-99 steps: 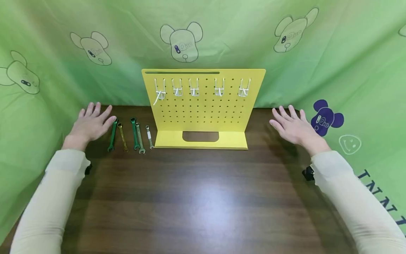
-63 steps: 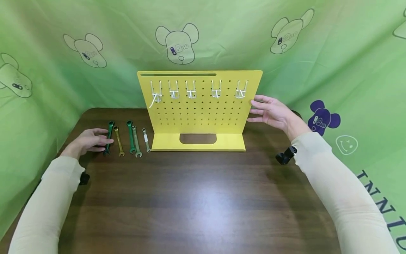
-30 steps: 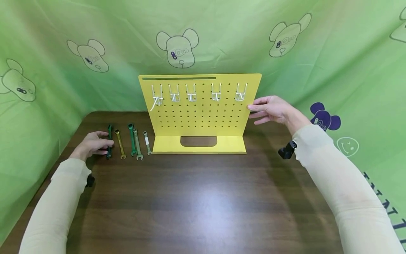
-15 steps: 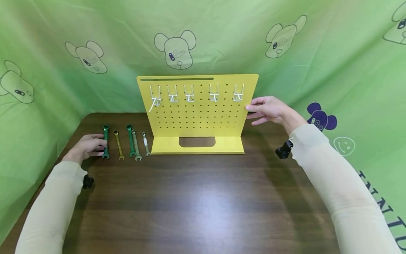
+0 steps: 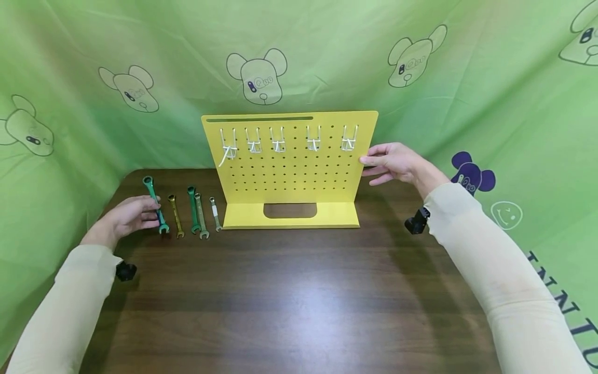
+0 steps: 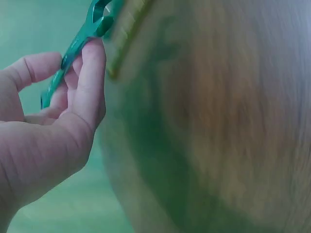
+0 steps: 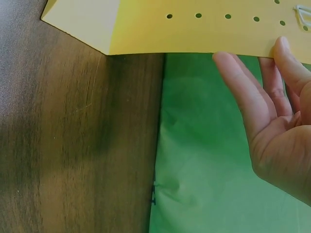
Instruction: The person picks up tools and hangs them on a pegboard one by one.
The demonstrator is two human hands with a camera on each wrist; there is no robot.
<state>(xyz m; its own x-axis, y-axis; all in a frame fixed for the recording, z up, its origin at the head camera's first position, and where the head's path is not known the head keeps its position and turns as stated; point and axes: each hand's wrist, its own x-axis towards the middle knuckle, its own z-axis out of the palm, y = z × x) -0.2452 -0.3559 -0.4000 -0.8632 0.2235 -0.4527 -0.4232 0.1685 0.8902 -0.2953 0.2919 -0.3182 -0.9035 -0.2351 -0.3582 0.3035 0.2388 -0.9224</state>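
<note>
My left hand [image 5: 131, 217] pinches a green combination wrench [image 5: 152, 191] between thumb and fingers. In the left wrist view the green wrench [image 6: 77, 43] slants up past the fingertips, its open jaw uppermost. A gold wrench [image 5: 176, 215] lies on the table just right of that hand. Further right lie another green wrench [image 5: 193, 209], a dull silvery-green wrench [image 5: 201, 214] and a small wrench with a white label [image 5: 215, 212]. My right hand [image 5: 396, 162] grips the right edge of a yellow pegboard [image 5: 289, 182], thumb in front and fingers partly hidden behind.
Several white hooks [image 5: 278, 141] hang in a row along the pegboard's upper part; the leftmost one has a longer prong. The board stands near the back of the brown wooden table [image 5: 261, 291]. Green printed cloth [image 5: 327, 67] encloses the back and sides.
My left hand has come down, taken hold of the leftmost green wrench and lifted and tilted it. My right hand has moved from the table's right side to the pegboard's edge.
</note>
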